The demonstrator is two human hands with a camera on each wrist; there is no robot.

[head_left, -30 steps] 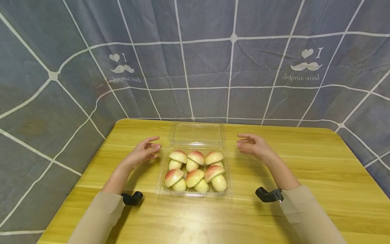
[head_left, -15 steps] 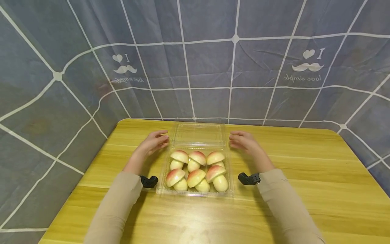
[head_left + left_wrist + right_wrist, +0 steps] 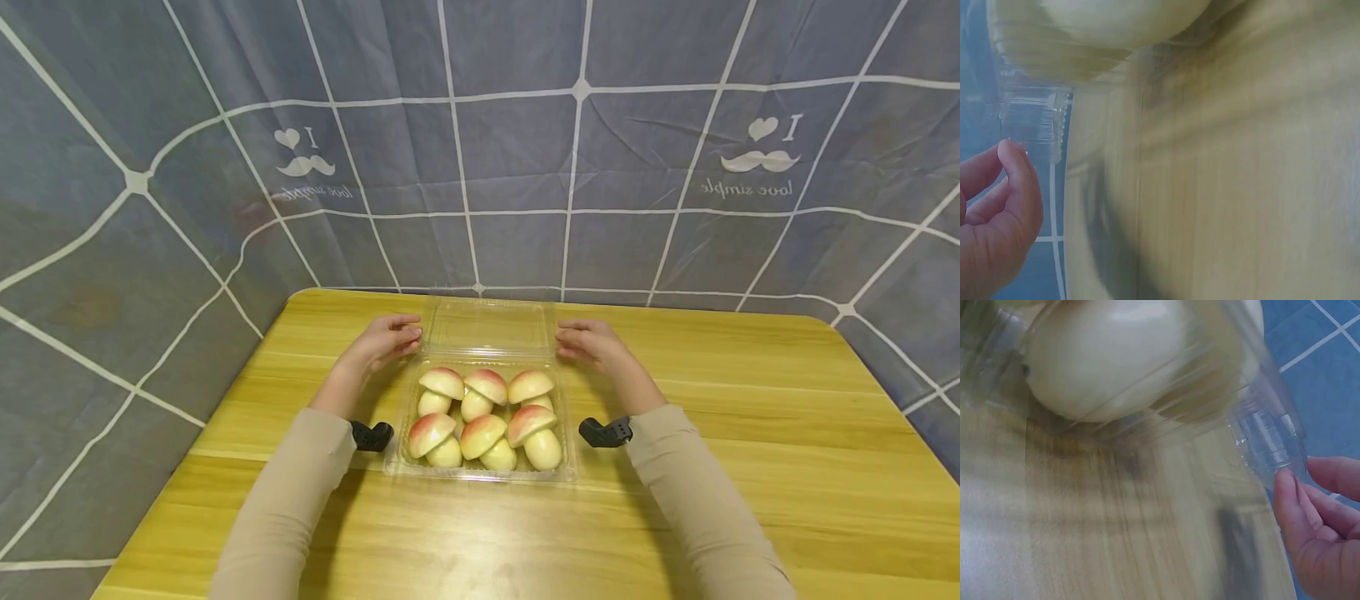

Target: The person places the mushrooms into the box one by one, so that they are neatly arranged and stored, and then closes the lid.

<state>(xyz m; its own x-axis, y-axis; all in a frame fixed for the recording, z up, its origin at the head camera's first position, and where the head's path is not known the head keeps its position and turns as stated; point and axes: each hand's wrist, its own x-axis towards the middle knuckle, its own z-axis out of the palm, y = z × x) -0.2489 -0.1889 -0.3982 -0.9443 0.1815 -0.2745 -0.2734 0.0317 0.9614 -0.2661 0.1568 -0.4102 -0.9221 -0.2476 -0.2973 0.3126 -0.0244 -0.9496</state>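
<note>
A clear plastic clamshell box lies on the table with its lid raised at the far side. Inside sit several mushroom-shaped pieces, pale yellow with red-tinged caps, in two rows. My left hand is at the lid's left edge, thumb and fingertips pinching it; in the left wrist view the thumb meets the clear rim. On the opposite side my right hand pinches the lid's right edge. The right wrist view has its thumb against the lid corner, with fingers behind.
The wooden table extends to both sides of the box and in front of it. A grey curtain with white lines hangs behind and along the left. Black wrist cameras sit close beside the box.
Both hands have moved inward from either side of the box to the lid's edges, and their fingers have closed on it. The box and its contents have stayed in place.
</note>
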